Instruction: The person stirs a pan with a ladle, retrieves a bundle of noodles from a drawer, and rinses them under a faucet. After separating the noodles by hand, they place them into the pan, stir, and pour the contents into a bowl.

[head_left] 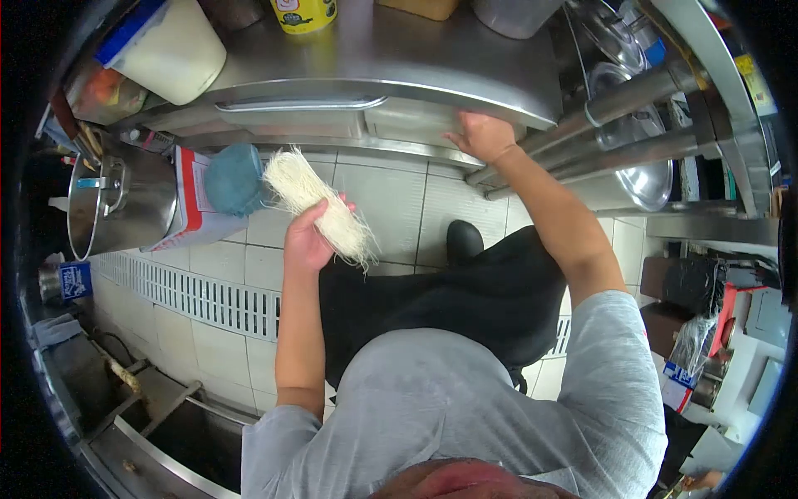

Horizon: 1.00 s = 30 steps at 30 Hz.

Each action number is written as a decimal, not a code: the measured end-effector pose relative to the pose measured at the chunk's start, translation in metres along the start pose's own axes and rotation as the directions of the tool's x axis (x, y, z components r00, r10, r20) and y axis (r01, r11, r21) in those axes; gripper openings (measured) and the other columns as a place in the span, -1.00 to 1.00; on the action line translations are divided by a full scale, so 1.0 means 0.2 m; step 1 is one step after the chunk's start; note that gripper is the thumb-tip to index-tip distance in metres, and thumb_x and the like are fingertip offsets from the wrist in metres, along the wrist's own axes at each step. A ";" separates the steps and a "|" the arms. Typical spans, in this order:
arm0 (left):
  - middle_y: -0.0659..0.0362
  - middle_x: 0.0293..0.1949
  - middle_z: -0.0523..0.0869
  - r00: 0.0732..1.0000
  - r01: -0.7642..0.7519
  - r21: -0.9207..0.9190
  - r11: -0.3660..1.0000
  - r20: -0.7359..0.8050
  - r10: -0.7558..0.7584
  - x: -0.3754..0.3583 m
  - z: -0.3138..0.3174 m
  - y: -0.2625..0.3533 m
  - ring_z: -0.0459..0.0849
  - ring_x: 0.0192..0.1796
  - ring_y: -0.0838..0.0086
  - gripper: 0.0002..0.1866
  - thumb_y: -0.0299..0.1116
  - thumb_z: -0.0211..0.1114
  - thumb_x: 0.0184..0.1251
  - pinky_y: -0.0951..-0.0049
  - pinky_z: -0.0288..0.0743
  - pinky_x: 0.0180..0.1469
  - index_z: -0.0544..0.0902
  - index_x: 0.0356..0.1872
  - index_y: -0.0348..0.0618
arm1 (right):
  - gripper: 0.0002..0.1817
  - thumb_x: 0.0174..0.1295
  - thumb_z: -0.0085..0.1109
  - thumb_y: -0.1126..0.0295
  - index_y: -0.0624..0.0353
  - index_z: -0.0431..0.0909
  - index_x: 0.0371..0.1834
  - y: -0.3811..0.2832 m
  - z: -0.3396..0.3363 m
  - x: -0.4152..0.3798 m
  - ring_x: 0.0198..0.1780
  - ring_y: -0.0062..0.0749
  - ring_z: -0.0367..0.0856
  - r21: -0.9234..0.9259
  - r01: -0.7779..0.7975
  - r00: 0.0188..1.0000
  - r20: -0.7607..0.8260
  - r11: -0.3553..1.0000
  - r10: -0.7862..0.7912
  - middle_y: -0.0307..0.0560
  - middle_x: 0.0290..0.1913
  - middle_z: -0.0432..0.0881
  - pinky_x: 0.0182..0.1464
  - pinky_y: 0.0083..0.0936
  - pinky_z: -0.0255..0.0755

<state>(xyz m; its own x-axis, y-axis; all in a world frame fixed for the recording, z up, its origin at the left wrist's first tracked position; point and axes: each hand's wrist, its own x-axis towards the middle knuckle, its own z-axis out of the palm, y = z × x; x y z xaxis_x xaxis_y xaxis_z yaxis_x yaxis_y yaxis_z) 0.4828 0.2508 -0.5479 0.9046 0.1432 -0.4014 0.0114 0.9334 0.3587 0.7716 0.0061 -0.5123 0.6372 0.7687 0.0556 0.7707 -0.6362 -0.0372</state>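
My left hand (312, 237) is closed around a bundle of thin, pale dried noodles (320, 204), held above the tiled floor. Its loose strands stick out at both ends. A blue-grey round cover or tub (234, 179) lies just left of the noodles, on top of a white and red tin (193, 204). My right hand (486, 137) is against the front of the steel counter (399, 58), near its right end, at a drawer-like panel (416, 125). The thumb points left and the other fingers curl in, mostly hidden; what they grip does not show.
On the counter stand a white tub with a blue lid (170, 54) and a yellow container (303, 12). A large steel pot (120, 195) is at left. Steel pipes and a rack (623, 100) with metal bowls are at right. A floor drain grate (199, 291) runs behind.
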 end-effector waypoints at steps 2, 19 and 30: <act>-0.05 -0.02 0.69 1.000 0.000 0.046 0.999 -0.025 0.002 -0.04 0.08 0.00 0.67 0.09 0.03 -0.68 -0.44 0.22 0.40 -0.05 0.59 0.14 0.53 0.14 -0.26 | -0.54 0.31 0.15 -0.06 0.07 0.58 0.02 0.01 0.00 0.03 -0.13 -0.06 0.74 0.062 -0.099 0.979 0.184 0.993 0.087 0.04 -0.17 0.73 -0.10 -0.13 0.64; 0.01 -0.12 0.63 0.885 0.443 0.178 0.878 0.071 -0.461 -0.90 2.04 0.10 0.65 -0.03 0.13 -0.65 -0.45 0.27 0.33 0.04 0.55 0.08 0.46 0.10 -0.16 | -0.43 0.10 0.36 0.19 0.32 0.53 0.13 -0.37 -1.34 -1.00 0.23 0.10 0.52 0.621 -0.495 0.836 0.532 0.607 0.137 0.22 0.12 0.57 0.29 -0.15 0.43; 0.02 -0.09 0.63 0.360 0.602 0.691 0.401 0.214 -0.908 -0.69 3.87 -1.12 0.66 -0.03 0.09 -0.61 -0.42 0.28 0.31 0.06 0.58 0.03 0.42 0.13 -0.16 | -0.50 0.01 0.49 0.07 0.25 0.68 -0.13 0.39 -2.02 -2.62 -0.13 -0.21 0.71 0.680 -0.676 0.135 0.493 -0.283 0.859 0.03 -0.18 0.74 -0.02 -0.34 0.57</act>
<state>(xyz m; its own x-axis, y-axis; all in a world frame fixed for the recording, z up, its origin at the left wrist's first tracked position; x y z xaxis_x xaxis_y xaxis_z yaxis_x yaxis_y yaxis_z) 0.6846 -0.2334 0.0787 0.4066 -0.8663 -0.2901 0.8430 0.2335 0.4845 0.4953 -0.4723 -0.1415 0.7520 -0.4099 -0.5162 -0.6447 -0.2945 -0.7054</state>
